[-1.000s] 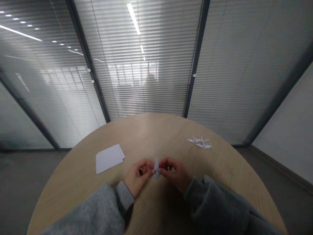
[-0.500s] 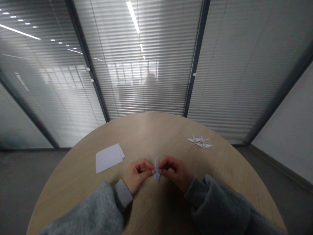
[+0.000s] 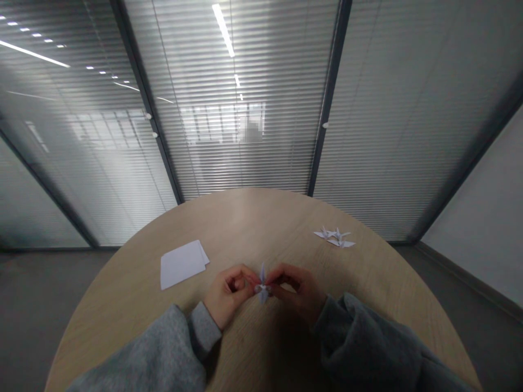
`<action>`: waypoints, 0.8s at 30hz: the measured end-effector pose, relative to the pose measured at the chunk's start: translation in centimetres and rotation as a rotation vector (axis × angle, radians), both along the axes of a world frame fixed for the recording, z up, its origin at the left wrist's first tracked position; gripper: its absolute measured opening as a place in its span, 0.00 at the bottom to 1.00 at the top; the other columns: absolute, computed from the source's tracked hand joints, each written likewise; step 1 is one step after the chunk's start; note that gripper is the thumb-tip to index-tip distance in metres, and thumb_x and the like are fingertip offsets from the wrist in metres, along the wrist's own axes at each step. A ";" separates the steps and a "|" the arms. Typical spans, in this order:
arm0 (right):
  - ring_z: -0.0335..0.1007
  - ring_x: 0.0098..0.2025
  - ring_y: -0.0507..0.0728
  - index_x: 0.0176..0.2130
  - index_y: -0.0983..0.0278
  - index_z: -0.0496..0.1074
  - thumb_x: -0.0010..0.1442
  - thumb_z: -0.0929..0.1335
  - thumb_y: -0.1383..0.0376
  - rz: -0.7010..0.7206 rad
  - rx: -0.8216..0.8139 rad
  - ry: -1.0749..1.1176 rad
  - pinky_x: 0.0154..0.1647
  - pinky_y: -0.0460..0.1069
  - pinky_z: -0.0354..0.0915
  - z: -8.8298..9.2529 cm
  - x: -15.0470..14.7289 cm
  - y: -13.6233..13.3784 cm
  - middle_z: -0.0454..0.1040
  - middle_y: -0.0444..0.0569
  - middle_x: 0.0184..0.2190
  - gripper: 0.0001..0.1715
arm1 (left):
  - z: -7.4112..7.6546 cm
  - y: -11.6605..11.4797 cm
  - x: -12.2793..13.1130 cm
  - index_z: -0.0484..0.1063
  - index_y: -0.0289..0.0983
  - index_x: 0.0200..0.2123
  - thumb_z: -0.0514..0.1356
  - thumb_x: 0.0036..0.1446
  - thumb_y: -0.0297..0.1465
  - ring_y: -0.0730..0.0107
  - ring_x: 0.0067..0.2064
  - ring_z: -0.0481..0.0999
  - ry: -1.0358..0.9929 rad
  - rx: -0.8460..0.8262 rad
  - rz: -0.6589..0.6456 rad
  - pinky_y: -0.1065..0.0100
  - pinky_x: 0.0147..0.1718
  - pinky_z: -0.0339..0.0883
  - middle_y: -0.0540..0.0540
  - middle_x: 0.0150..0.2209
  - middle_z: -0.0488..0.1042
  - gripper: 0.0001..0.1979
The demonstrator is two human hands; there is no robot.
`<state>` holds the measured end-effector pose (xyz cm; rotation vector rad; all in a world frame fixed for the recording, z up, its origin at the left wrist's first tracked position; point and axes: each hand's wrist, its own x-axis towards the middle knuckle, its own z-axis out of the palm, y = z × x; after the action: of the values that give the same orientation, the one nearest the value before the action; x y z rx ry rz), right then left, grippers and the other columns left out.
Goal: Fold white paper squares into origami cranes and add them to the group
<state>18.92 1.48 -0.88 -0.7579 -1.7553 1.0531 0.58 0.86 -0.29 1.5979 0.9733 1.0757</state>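
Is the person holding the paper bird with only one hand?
No, the left hand and right hand both pinch the folded paper crane.

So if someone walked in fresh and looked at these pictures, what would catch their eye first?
The eye would go first to the small white folded paper figure pinched between the left hand and the right hand, over the near side of the round wooden table. Further off to the right sits a little cluster of white origami cranes, and to the left lies a stack of white paper sheets.

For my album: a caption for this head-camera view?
Left hand and right hand pinch a small paper crane over a wooden table.
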 end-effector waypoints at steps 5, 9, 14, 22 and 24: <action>0.73 0.27 0.54 0.29 0.64 0.73 0.53 0.70 0.57 -0.019 0.018 0.025 0.31 0.48 0.69 -0.1 0.0 0.0 0.75 0.48 0.24 0.12 | 0.1 -0.1 0.0 0.70 0.34 0.26 0.62 0.47 0.37 0.78 0.19 0.48 0.038 0.039 0.038 0.72 0.19 0.41 0.58 0.15 0.52 0.11; 0.74 0.27 0.53 0.28 0.64 0.73 0.52 0.70 0.59 -0.020 -0.003 0.033 0.29 0.47 0.70 -0.1 -0.1 0.0 0.75 0.47 0.24 0.10 | 0.4 -0.4 0.0 0.69 0.34 0.26 0.61 0.48 0.37 0.78 0.18 0.48 0.063 0.064 0.045 0.72 0.18 0.40 0.59 0.15 0.50 0.11; 0.74 0.28 0.53 0.28 0.63 0.72 0.52 0.70 0.62 -0.020 -0.013 0.013 0.28 0.46 0.70 0.1 0.1 -0.2 0.75 0.46 0.24 0.07 | 0.5 -0.5 0.0 0.69 0.35 0.26 0.62 0.49 0.38 0.79 0.17 0.46 0.084 0.046 0.030 0.72 0.18 0.39 0.60 0.14 0.49 0.12; 0.73 0.29 0.52 0.29 0.63 0.73 0.53 0.68 0.67 -0.066 0.216 -0.044 0.28 0.45 0.71 0.5 0.2 -0.5 0.74 0.47 0.27 0.03 | 0.9 -0.6 0.5 0.67 0.35 0.27 0.61 0.49 0.46 0.74 0.25 0.63 -0.093 -0.056 -0.032 0.71 0.26 0.56 0.52 0.23 0.67 0.19; 0.72 0.28 0.52 0.29 0.63 0.73 0.54 0.67 0.68 -0.067 0.277 -0.047 0.27 0.45 0.70 0.5 0.2 -0.5 0.74 0.47 0.27 0.04 | 0.7 -0.6 0.5 0.68 0.35 0.27 0.61 0.48 0.48 0.74 0.25 0.62 -0.048 -0.075 -0.035 0.71 0.25 0.54 0.53 0.22 0.65 0.20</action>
<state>19.09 0.97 -0.33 -0.6661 -1.8550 0.7325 1.10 0.28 0.42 1.5166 0.9396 1.0369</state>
